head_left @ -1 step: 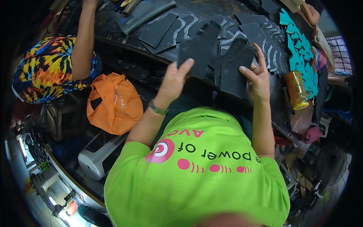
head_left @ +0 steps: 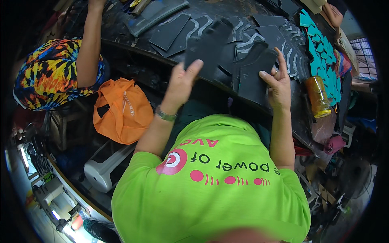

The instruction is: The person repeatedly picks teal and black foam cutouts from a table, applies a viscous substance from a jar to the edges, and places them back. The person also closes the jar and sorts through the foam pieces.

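Note:
My left hand (head_left: pixel 180 83) grips a dark cut panel (head_left: pixel 208 50), thumb on its face, fingers behind it. A second dark panel (head_left: pixel 256 77) with a curved edge is pinched in my right hand (head_left: pixel 278 87), thumb on top and index finger raised along its side. Another dark piece seems to lie behind it, partly hidden. Both panels are held above the near edge of the black table. Beyond them, overlapping dark panels (head_left: pixel 272 38) with pale wavy edge bands lie spread out.
Teal cut pieces (head_left: pixel 324 50) are heaped at the right, near a yellow-lidded jar (head_left: pixel 317 97). At the left, an orange bag (head_left: pixel 123 111) hangs near a white stool (head_left: pixel 105 172). A person in a colourful patterned shirt (head_left: pixel 52 75) works beside the table (head_left: pixel 117 38).
The panel in my left hand has shifted slightly left, away from the one in my right hand. My right hand has moved a little to the right with its panel.

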